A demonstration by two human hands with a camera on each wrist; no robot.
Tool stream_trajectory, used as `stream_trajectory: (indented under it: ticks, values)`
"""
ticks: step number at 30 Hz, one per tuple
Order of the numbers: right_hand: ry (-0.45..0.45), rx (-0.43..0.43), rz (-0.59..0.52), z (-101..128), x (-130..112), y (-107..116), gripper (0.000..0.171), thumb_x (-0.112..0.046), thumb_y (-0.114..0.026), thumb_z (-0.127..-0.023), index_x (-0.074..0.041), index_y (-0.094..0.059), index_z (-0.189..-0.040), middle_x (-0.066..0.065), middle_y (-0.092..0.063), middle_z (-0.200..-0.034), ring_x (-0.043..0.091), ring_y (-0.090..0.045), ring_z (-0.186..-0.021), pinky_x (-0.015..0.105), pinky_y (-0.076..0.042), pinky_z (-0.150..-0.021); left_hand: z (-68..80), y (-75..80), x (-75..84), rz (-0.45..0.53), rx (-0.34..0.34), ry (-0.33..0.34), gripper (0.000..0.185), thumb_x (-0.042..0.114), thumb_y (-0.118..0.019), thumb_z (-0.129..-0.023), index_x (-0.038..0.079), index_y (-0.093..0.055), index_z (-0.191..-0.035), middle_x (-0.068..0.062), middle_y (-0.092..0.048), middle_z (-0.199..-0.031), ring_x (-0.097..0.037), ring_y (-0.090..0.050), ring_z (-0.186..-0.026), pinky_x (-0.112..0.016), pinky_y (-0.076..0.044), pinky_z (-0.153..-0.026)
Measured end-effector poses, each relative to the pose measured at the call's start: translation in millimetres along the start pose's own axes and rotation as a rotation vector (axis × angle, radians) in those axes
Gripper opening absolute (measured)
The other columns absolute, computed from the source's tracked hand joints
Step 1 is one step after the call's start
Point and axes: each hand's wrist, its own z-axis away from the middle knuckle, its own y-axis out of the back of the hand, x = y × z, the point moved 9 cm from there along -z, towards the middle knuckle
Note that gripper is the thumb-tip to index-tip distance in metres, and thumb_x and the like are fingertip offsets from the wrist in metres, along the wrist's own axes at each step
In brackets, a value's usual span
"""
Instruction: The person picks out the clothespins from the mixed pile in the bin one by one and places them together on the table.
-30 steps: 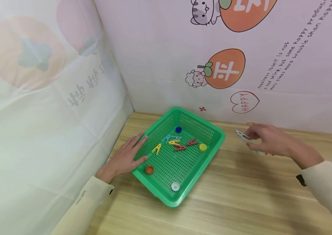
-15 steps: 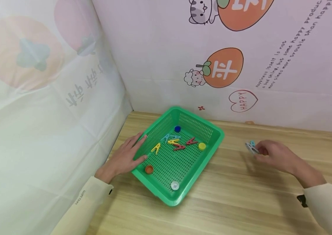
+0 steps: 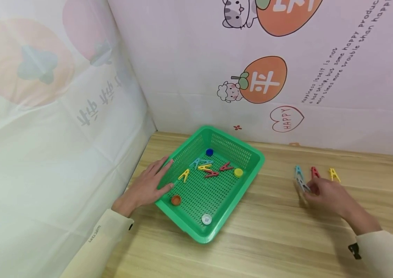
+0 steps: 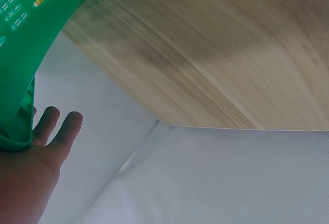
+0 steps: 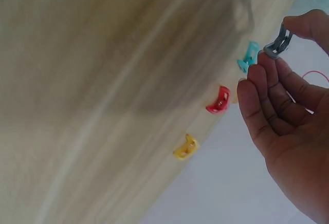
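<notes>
My right hand point(image 3: 333, 199) pinches a grey clothespin point(image 5: 279, 43) between thumb and fingertips, just above the table on the right. Close by lie a light blue clothespin point(image 3: 298, 171), a red clothespin point(image 3: 315, 172) and a yellow clothespin point(image 3: 334, 175), roughly in a row. With fingers spread, my left hand point(image 3: 146, 187) rests on the left rim of a green plastic basket point(image 3: 229, 211). The left wrist view shows two of its fingers point(image 4: 67, 131) extending past that rim. Inside the basket lie several clothespins in blue, yellow and red.
A blue cap point(image 3: 209, 152), a yellow cap point(image 3: 238, 172), an orange-brown cap point(image 3: 176, 200) and a clear cap point(image 3: 206, 219) lie around the basket floor. Printed cloth point(image 3: 189, 77) walls off the wooden table point(image 3: 273, 235) at the back and left.
My right hand, pinching the grey clothespin, has lowered toward the table and drawn slightly nearer, uncovering the clothespins behind it. The left hand stays on the basket rim.
</notes>
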Motion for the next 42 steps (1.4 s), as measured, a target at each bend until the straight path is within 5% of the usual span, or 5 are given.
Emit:
stream_trajectory:
  ticks: [16, 42]
  values:
    - [-0.129, -0.027, -0.03, 4, 12, -18, 0.033, -0.024, -0.081, -0.094, 0.007, -0.073, -0.104, 0.012, -0.073, -0.091, 0.018, -0.061, -0.078, 0.033, -0.05, -0.064, 0.6, 0.3, -0.7, 0.003, 0.002, 0.0, 0.083, 0.046, -0.06, -0.109, 0.011, -0.024, -0.175, -0.014, -0.02, -0.183, -0.046, -0.031, -0.163, -0.067, -0.037, -0.127]
    - [-0.196, 0.008, -0.064, 6, 5, -27, 0.039, -0.031, -0.079, -0.096, 0.007, -0.073, -0.103, 0.011, -0.073, -0.089, 0.019, -0.056, -0.072, 0.032, -0.044, -0.058, 0.5, 0.3, -0.7, 0.011, 0.0, 0.007, 0.083, 0.046, -0.06, -0.109, 0.011, -0.024, -0.175, -0.012, -0.019, -0.183, -0.048, -0.031, -0.162, -0.067, -0.035, -0.128]
